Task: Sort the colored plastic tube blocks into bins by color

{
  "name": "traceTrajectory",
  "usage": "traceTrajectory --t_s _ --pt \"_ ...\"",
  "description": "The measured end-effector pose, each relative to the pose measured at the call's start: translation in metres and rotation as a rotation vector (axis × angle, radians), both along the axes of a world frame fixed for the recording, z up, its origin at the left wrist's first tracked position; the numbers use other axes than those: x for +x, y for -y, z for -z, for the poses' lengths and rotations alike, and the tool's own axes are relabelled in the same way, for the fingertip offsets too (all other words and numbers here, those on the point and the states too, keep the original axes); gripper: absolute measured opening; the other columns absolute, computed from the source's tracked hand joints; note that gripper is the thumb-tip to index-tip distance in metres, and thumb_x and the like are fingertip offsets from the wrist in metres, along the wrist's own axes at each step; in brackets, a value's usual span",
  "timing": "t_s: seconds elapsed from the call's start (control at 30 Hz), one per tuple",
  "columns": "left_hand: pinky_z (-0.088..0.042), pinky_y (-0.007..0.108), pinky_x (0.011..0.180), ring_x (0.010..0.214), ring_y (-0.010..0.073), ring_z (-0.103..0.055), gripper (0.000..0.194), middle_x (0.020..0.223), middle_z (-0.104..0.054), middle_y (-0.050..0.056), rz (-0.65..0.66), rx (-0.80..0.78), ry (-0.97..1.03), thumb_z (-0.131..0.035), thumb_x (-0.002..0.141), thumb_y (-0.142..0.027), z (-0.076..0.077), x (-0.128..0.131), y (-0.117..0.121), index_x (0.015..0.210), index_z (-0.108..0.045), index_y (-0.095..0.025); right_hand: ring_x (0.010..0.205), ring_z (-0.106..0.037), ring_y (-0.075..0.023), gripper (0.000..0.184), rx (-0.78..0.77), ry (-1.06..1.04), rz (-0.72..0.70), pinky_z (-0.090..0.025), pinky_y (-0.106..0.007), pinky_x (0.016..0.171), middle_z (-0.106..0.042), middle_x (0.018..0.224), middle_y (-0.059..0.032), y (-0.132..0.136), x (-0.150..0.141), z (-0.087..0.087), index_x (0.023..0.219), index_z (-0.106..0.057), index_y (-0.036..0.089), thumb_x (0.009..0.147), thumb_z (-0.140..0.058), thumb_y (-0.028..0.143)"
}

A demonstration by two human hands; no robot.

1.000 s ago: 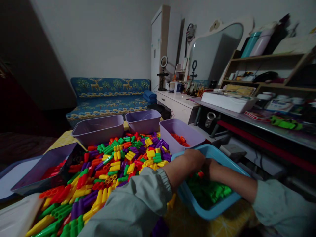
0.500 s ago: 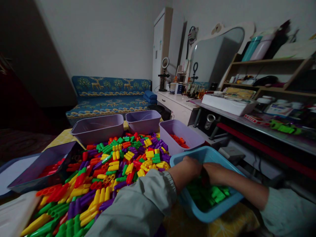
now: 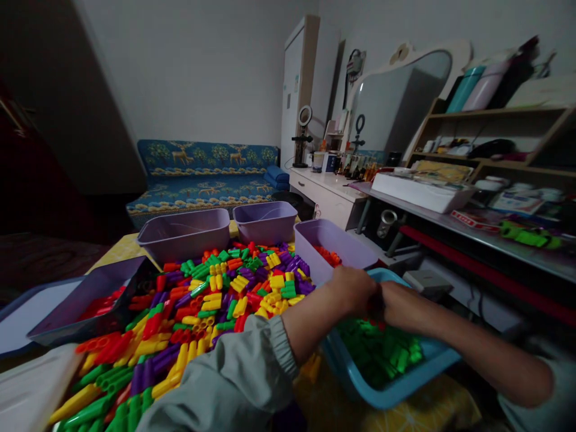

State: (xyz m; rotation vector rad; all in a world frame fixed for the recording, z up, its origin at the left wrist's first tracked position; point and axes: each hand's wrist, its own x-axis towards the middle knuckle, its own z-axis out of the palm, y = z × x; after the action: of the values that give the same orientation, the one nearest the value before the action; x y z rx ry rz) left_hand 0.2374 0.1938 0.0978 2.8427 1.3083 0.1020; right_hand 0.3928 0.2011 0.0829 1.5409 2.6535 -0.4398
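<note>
My left hand [image 3: 353,291] and my right hand [image 3: 402,307] meet above the light blue basin [image 3: 396,393]. Both have their fingers closed, and a bit of a red plastic building piece [image 3: 380,325] shows between and below them. Most of the fingertips are hidden behind the hands. Inside the basin lie many green building pieces [image 3: 382,351]. To the left of my left forearm spreads a big mixed heap of red, yellow, green and purple tube-shaped building pieces [image 3: 211,300].
Purple bins stand around the heap: one at the back left [image 3: 184,234], one at the back middle [image 3: 265,222], one holding orange-red pieces [image 3: 310,258], and one at the left [image 3: 58,318] with red pieces. A white lid [image 3: 36,390] lies at the near left.
Both hands dipped lower into the basin, then rose above it, still together with the red piece between them. The view has shifted slightly.
</note>
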Motion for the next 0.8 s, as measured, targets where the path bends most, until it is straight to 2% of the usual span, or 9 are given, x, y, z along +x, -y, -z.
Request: traceTrajectory --t_s 0.13,0.23,0.37,0.43,0.53,0.67,0.8 --pt "-0.055 0.037 0.070 0.082 0.0278 -0.068 0.025 0.086 -0.070 0.013 -0.017 0.189 0.105 -0.064 0.073 -0.025 -0.050 -0.026 0.003 0.096 -0.070 -0.017 0.073 -0.066 -0.0191 0.013 0.134 0.063 0.028 -0.042 -0.024 0.060 -0.071 0.077 -0.0047 -0.011 -0.013 -0.050 0.080 -0.069 0.021 0.076 -0.058 0.025" --pt "-0.054 0.039 0.075 0.088 0.0281 -0.066 0.023 0.095 -0.068 0.014 -0.110 0.333 0.226 -0.057 0.079 -0.019 -0.083 -0.039 -0.016 0.097 -0.070 -0.015 0.074 -0.065 -0.0200 0.014 0.360 0.119 0.077 -0.041 -0.025 0.060 -0.070 0.079 -0.0059 -0.034 -0.030 -0.090 0.083 -0.067 0.021 0.078 -0.060 0.033" --pt "-0.050 0.034 0.088 0.101 0.0229 -0.061 0.037 0.114 -0.060 0.013 -0.194 0.472 0.441 -0.053 0.078 -0.006 -0.110 -0.058 -0.047 0.112 -0.064 -0.014 0.079 -0.063 -0.0211 0.021 0.665 0.077 0.114 -0.042 -0.029 0.065 -0.070 0.087 -0.0098 -0.064 -0.056 -0.135 0.091 -0.066 0.017 0.079 -0.063 0.034" --pt "-0.049 0.034 0.090 0.101 0.0218 -0.060 0.038 0.114 -0.060 0.012 -0.189 0.526 0.530 -0.054 0.078 -0.005 -0.116 -0.073 -0.051 0.113 -0.063 -0.014 0.082 -0.062 -0.0211 0.024 0.726 0.025 0.111 -0.042 -0.030 0.068 -0.070 0.092 -0.0090 -0.067 -0.067 -0.151 0.096 -0.066 0.016 0.080 -0.064 0.034" --pt "-0.048 0.035 0.090 0.100 0.0211 -0.060 0.034 0.106 -0.062 0.009 -0.160 0.613 0.630 -0.054 0.077 -0.006 -0.121 -0.104 -0.039 0.109 -0.065 -0.015 0.078 -0.062 -0.0192 0.024 0.760 -0.084 0.056 -0.043 -0.030 0.068 -0.069 0.086 -0.0050 -0.057 -0.084 -0.162 0.093 -0.069 0.018 0.079 -0.064 0.036" --pt "-0.049 0.036 0.087 0.093 0.0189 -0.062 0.028 0.098 -0.062 0.007 -0.169 0.646 0.672 -0.056 0.077 -0.008 -0.119 -0.146 -0.007 0.102 -0.068 -0.014 0.068 -0.061 -0.0164 0.016 0.714 -0.234 -0.101 -0.045 -0.031 0.069 -0.066 0.072 -0.0016 -0.029 -0.111 -0.162 0.083 -0.071 0.019 0.077 -0.066 0.033" --pt "-0.050 0.035 0.084 0.086 0.0161 -0.063 0.023 0.096 -0.064 0.006 -0.218 0.602 0.657 -0.058 0.079 -0.013 -0.105 -0.180 0.034 0.099 -0.069 -0.015 0.066 -0.061 -0.0151 0.018 0.614 -0.288 -0.249 -0.047 -0.030 0.070 -0.064 0.069 0.0003 0.007 -0.139 -0.151 0.079 -0.070 0.021 0.076 -0.066 0.037"
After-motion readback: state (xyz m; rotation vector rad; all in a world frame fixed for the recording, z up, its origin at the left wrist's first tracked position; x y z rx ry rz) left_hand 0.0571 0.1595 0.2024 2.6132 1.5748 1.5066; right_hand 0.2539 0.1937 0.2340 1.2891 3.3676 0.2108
